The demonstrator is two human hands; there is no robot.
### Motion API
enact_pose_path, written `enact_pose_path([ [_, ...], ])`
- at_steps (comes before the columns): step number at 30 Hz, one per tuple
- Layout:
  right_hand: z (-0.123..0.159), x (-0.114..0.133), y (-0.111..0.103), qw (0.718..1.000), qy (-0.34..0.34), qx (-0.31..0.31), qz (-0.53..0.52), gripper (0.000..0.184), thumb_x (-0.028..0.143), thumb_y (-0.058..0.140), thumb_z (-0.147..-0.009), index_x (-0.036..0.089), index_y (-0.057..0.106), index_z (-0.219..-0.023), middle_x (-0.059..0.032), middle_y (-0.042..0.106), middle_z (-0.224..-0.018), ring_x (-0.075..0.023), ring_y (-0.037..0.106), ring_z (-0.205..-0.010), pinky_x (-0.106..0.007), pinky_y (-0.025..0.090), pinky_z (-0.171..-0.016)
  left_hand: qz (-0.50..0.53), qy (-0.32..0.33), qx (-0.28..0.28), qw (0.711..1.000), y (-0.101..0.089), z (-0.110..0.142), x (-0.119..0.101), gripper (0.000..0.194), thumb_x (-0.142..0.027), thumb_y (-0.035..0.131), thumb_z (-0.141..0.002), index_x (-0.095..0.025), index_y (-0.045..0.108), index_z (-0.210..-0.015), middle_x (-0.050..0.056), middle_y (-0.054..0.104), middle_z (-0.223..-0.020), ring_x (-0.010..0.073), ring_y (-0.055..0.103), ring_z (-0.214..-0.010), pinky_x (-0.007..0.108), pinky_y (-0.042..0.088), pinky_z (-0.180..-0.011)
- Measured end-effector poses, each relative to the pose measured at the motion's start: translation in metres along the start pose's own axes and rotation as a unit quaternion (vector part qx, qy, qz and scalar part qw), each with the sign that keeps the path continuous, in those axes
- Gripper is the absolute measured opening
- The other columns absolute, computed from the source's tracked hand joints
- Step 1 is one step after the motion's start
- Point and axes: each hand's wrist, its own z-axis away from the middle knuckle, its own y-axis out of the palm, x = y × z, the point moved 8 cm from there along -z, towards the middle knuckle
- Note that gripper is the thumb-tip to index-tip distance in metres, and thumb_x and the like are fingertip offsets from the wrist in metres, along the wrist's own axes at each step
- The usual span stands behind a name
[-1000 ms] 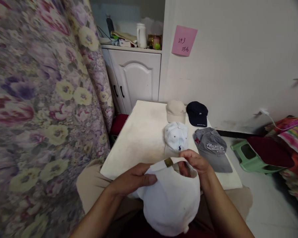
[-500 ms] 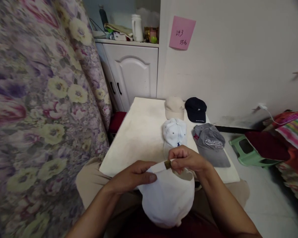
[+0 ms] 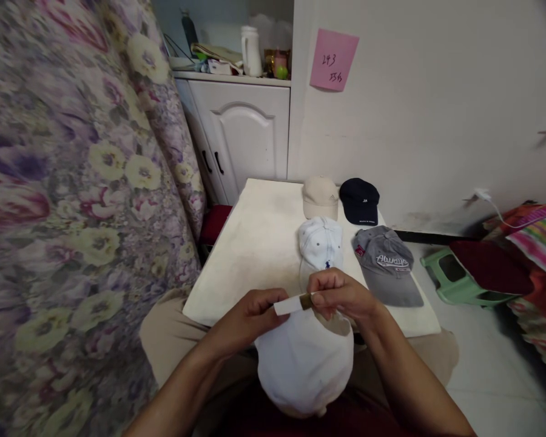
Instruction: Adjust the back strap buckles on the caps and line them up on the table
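A white baseball cap (image 3: 304,361) hangs over my lap, its back opening turned up toward the table. My left hand (image 3: 250,315) pinches the cap's white back strap (image 3: 287,305) at its left end. With thumb and fingers closed, my right hand (image 3: 341,294) grips the strap by its brass-coloured buckle (image 3: 306,300). Just beyond my right hand lies a pale blue cap (image 3: 321,243), its brim partly hidden. A grey cap (image 3: 386,264) with "Always" lettering rests to the right of it. Behind them sit a beige cap (image 3: 320,197) and a navy cap (image 3: 359,200).
The caps lie on a cream-covered table (image 3: 250,243). A floral curtain (image 3: 91,212) hangs close on the left. White cabinet doors (image 3: 246,133) stand behind, below a shelf with a white jug (image 3: 251,51). On the right is a green stool (image 3: 455,279) with a dark red cushion.
My left thumb has shifted off the cap's fabric onto the strap, and more of the white strap's end shows. The cap has moved slightly left. The other caps are unmoved.
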Motion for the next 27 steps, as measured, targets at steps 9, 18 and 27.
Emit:
enact_pose_path([
  [9, -0.003, 0.005, 0.009, 0.999, 0.005, -0.009, 0.033, 0.024, 0.033, 0.07, -0.082, 0.013, 0.06, -0.072, 0.0017, 0.061, -0.053, -0.0038, 0.037, -0.039, -0.017, 0.023, -0.037, -0.011, 0.015, -0.033, 0.999, 0.001, -0.005, -0.006, 0.02, -0.033, 0.064, -0.082, -0.014, 0.059, -0.077, -0.003, 0.047, -0.067, 0.0096, 0.038, -0.061, 0.021, 0.026, -0.055],
  [18, 0.005, 0.042, 0.015, 0.935, -0.103, -0.138, 0.311, 0.022, 0.023, 0.078, -0.074, 0.017, 0.065, -0.091, 0.0004, 0.062, -0.082, -0.0121, 0.057, -0.074, -0.024, 0.045, -0.067, 0.058, -0.015, -0.086, 0.994, -0.009, -0.007, 0.0, 0.027, -0.038, 0.068, -0.079, -0.016, 0.055, -0.073, -0.004, 0.048, -0.064, 0.0077, 0.038, -0.055, 0.019, 0.027, -0.051],
  [27, 0.006, 0.056, 0.024, 0.889, -0.21, -0.117, 0.39, 0.022, 0.02, 0.07, -0.083, 0.023, 0.071, -0.104, -0.0035, 0.067, -0.091, -0.0165, 0.064, -0.085, -0.032, 0.05, -0.079, 0.099, -0.015, -0.089, 0.991, -0.008, -0.01, 0.005, 0.022, -0.035, 0.069, -0.079, -0.015, 0.06, -0.075, -0.004, 0.054, -0.064, 0.0071, 0.043, -0.053, 0.018, 0.031, -0.05],
])
